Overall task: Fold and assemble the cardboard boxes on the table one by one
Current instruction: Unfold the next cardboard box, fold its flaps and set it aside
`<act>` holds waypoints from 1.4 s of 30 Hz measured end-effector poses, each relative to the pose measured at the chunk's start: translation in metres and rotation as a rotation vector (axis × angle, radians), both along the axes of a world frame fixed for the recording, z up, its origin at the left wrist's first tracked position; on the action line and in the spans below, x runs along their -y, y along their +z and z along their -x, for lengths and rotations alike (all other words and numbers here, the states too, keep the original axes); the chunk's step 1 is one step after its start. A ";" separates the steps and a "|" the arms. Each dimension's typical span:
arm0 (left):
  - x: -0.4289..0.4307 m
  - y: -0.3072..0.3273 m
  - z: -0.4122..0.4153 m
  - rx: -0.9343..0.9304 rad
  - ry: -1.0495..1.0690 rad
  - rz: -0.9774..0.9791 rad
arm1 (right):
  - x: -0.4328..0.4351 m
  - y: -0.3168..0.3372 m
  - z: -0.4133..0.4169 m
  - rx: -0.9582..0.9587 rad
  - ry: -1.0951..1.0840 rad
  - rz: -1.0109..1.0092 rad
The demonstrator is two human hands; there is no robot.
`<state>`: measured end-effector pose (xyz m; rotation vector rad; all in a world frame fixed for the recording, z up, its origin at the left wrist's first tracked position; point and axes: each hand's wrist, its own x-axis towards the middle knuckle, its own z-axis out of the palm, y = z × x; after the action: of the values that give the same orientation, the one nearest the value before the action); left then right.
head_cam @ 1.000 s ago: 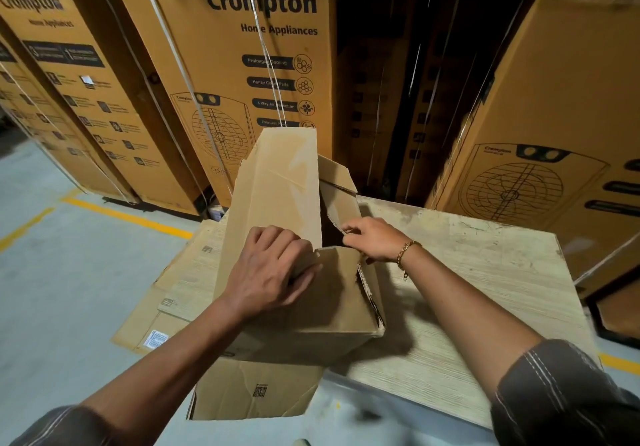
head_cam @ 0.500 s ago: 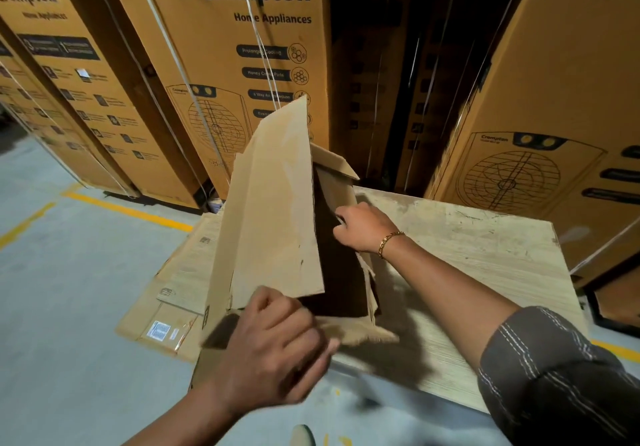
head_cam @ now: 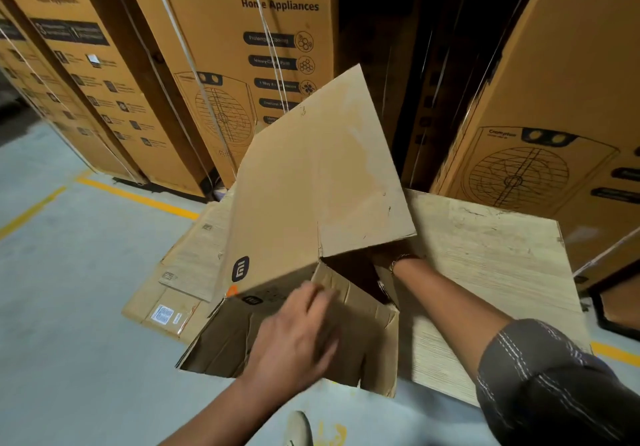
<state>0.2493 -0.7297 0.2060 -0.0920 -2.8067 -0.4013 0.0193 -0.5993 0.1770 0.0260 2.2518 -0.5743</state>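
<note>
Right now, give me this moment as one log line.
box: at table edge, flaps open | left hand: at near flap, blurred | right hand: under big flap, mostly hidden | stage: folding

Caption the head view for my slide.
Left hand on a flap of a cardboard box, right arm reaching inside, at a wooden table.

Box [head_cam: 311, 185] on table [head_cam: 485, 272]; flattened cardboard [head_cam: 180, 272] lies left.
</note>
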 end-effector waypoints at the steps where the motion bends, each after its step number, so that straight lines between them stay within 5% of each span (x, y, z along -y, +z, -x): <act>1: -0.001 0.007 0.011 -0.007 0.071 -0.012 | -0.004 -0.016 0.006 -0.028 0.039 -0.053; 4: 0.003 0.018 0.042 -0.013 0.185 0.017 | -0.013 -0.007 -0.003 -0.100 0.070 -0.129; 8: 0.010 0.014 0.076 0.191 0.325 0.053 | -0.014 0.027 -0.021 -0.048 -0.277 0.139; 12: 0.001 0.001 0.088 0.332 0.295 -0.056 | -0.031 0.025 -0.025 -0.070 -0.307 0.248; 15: -0.011 0.000 0.093 0.305 0.282 0.023 | -0.027 0.020 -0.026 -0.162 -0.607 0.687; 17: -0.021 -0.001 0.095 0.275 0.260 0.059 | -0.023 0.023 -0.034 -0.142 -0.727 0.783; 23: -0.034 -0.014 0.095 0.242 0.204 0.074 | -0.029 0.053 -0.032 -0.074 -0.139 0.260; 25: -0.032 -0.016 0.097 0.232 0.197 0.081 | -0.017 0.066 -0.026 -0.411 0.156 0.438; 28: -0.032 -0.018 0.100 0.189 0.190 0.088 | 0.006 0.072 -0.027 -0.601 0.147 0.540; 31: -0.032 -0.019 0.096 0.108 0.207 0.021 | 0.029 0.062 -0.034 -0.680 0.246 0.269; 34: -0.027 -0.010 0.088 0.217 0.267 -0.087 | 0.048 0.062 -0.042 -0.802 0.335 0.109; 42: 0.030 -0.020 0.059 0.074 0.495 -0.875 | 0.091 0.091 -0.061 -0.792 0.608 0.087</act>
<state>0.1905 -0.7593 0.1862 0.7850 -2.3358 -1.4329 0.0803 -0.6900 0.2682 -1.0566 2.7686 -0.3723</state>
